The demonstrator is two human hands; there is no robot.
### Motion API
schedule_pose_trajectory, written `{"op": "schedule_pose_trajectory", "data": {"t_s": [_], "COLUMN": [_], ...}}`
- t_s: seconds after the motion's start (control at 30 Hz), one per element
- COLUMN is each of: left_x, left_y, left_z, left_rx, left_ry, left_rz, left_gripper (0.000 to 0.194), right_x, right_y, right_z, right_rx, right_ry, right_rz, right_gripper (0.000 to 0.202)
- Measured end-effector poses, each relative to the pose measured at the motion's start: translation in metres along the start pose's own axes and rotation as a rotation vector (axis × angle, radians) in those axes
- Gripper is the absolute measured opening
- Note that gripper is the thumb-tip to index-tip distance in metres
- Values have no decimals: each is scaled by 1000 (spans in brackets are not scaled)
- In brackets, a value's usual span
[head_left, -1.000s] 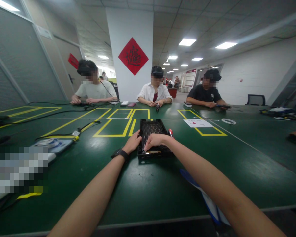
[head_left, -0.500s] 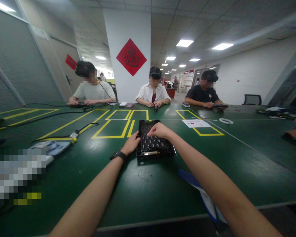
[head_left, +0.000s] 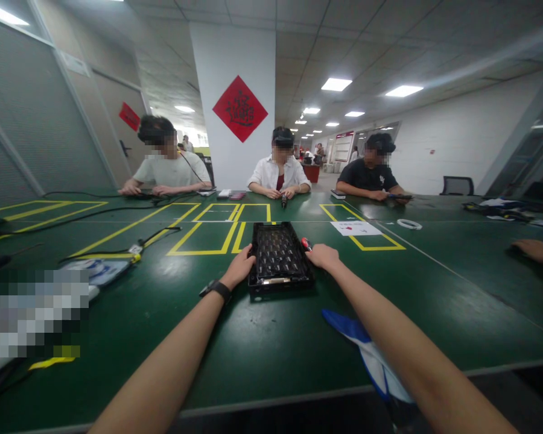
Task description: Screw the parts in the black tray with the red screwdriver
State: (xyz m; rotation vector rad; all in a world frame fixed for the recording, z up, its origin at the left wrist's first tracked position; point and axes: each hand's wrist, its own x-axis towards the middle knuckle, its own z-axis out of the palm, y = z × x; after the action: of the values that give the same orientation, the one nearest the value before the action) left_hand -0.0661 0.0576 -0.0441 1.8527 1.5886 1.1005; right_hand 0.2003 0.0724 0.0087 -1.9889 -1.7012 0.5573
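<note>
You have a shallow black plastic tray (head_left: 279,259), rectangular and open on top, lying flat on the green table with its long sides running away from you. Its inside is packed with rows of small dark pieces too fine to tell apart, and one pale metal rod lies crosswise along its near end. Just beside its far right edge sits a small tool with a red handle (head_left: 306,243), mostly hidden, so you cannot tell its full shape.

Single head view, faces forward-down over green table (head_left: 271,361), hands near centre.
</note>
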Motion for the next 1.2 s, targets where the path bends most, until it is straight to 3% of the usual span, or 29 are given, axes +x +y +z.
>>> {"op": "schedule_pose_trajectory", "data": {"t_s": [0.13, 0.23, 0.33, 0.37, 0.47, 0.53, 0.7, 0.8, 1.0, 1.2], "left_x": [2, 2, -4, -8, -22, -29, -31, -29, -31, -32], "left_y": [0, 4, 14, 19, 34, 43, 53, 52, 51, 49], "left_z": [3, 5, 3, 1, -6, -9, -10, -9, -12, -8], "left_rx": [-13, 13, 51, 46, -21, -90, -237, -260, -287, -346], "left_ry": [6, 25, 139, 183, 147, 28, -59, -132, -260, -236], "left_rz": [-11, 27, 184, 242, 317, 300, 253, 231, 279, 238], "left_gripper": [60, 56, 48, 44, 31, 33, 31, 29, 29, 29], "right_x": [0, -4, -17, -23, -42, -54, -72, -74, -68, -67], "right_y": [-10, -33, -57, -63, -71, -71, -70, -70, -61, -59], "right_z": [-6, -2, 15, 23, 44, 53, 51, 46, 45, 47], "right_rx": [351, 596, 785, 962, 1173, 1174, 1131, 1119, 1196, 1199], "right_ry": [45, 98, 77, 12, -83, -83, -87, -106, -293, -242], "right_rz": [-6, -42, -95, -151, -295, -400, -560, -569, -573, -569], "right_gripper": [39, 39, 36, 35, 38, 40, 40, 39, 41, 37]}}
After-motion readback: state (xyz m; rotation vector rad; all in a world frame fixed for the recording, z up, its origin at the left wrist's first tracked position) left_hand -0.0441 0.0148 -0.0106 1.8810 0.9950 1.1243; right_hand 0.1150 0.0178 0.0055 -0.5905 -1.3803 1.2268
